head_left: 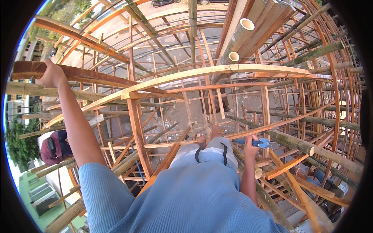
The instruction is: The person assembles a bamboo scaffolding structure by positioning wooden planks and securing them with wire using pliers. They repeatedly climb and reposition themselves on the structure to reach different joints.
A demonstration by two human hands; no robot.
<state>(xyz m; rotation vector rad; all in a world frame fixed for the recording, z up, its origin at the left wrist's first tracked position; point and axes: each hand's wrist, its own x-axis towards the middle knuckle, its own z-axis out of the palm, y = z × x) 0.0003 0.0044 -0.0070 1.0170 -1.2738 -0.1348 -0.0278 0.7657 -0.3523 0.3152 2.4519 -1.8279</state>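
My left hand (52, 75) is stretched out to the far left, its fingers wrapped round the end of a dark brown wooden beam (93, 73). My right hand (251, 146) is closed round a blue hand tool (262, 143) beside my right hip. The tool sticks out on both sides of the fist; its exact kind is unclear. Below me show my bare feet (216, 132), close to a thin curved-looking timber rail (248, 133). A pale wooden batten (182, 75) crosses in front of me, above an upright timber post (138, 136).
Bamboo poles (289, 141) and timber struts (309, 194) form dense scaffolding all round, with open gaps down to rubble-strewn ground (186, 105). A large boxed timber column (256, 29) rises ahead. One person (54, 147) is at the left, another (316, 176) below right.
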